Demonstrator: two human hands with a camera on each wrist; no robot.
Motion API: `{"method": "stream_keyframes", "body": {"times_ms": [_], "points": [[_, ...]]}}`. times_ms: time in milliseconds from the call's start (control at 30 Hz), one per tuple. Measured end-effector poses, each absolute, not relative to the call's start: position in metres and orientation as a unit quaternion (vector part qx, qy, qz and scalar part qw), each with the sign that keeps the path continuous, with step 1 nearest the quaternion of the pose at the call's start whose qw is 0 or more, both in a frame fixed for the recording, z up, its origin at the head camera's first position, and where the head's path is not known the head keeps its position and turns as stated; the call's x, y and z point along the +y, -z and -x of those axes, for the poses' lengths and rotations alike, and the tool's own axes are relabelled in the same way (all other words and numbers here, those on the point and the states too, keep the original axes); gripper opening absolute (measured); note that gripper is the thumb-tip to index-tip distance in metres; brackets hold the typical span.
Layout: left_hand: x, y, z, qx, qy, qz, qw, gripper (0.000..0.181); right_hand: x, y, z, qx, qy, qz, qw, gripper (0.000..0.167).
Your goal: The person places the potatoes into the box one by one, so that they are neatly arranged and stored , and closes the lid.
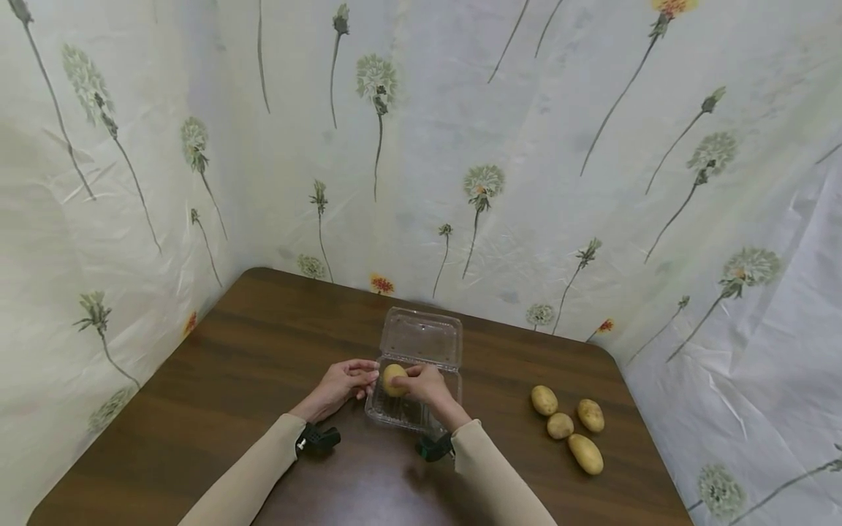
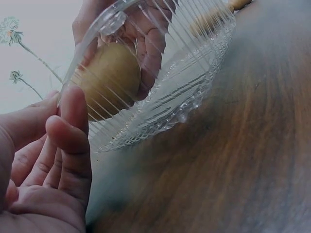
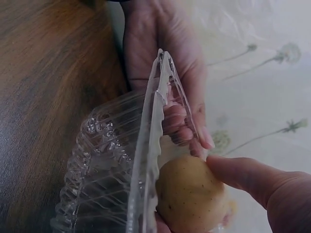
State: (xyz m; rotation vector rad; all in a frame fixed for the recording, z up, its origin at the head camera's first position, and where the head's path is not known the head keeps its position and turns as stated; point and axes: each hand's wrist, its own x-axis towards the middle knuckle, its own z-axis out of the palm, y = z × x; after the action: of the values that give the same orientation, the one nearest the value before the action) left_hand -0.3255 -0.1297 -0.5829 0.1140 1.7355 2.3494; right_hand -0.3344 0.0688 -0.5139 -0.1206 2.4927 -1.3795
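Note:
A clear plastic clamshell container [image 1: 387,416] stands on the table with its lid [image 1: 421,340] tipped back, away from me. My left hand [image 1: 338,387] is at its left side; in the left wrist view the thumb and fingers pinch the rim. A yellow potato [image 1: 393,380] is gripped by my right hand [image 1: 429,386], over the left part of the container's base. Seen from the right wrist, the thumb presses on one side of the potato [image 3: 191,194], near the rim. The fingers on its far side are partly hidden.
Several loose potatoes [image 1: 544,400] lie in a group on the dark wooden table [image 1: 276,329], right of the container. A flower-patterned curtain [image 1: 421,146] hangs along the table's back and sides.

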Motion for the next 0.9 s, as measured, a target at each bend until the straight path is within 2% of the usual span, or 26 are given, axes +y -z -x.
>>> {"method": "stream_keyframes", "body": {"times_ms": [467,900], "points": [[-0.130,0.584,0.326,0.594,-0.796,-0.043,0.106,0.042,0.066,0.520,0.337,0.850,0.504,0.013,0.151,0.051],[-0.130,0.587,0.327,0.597,-0.795,-0.040,0.100,0.045,0.058,0.531,0.333,0.874,0.476,0.019,0.092,0.046]]}}
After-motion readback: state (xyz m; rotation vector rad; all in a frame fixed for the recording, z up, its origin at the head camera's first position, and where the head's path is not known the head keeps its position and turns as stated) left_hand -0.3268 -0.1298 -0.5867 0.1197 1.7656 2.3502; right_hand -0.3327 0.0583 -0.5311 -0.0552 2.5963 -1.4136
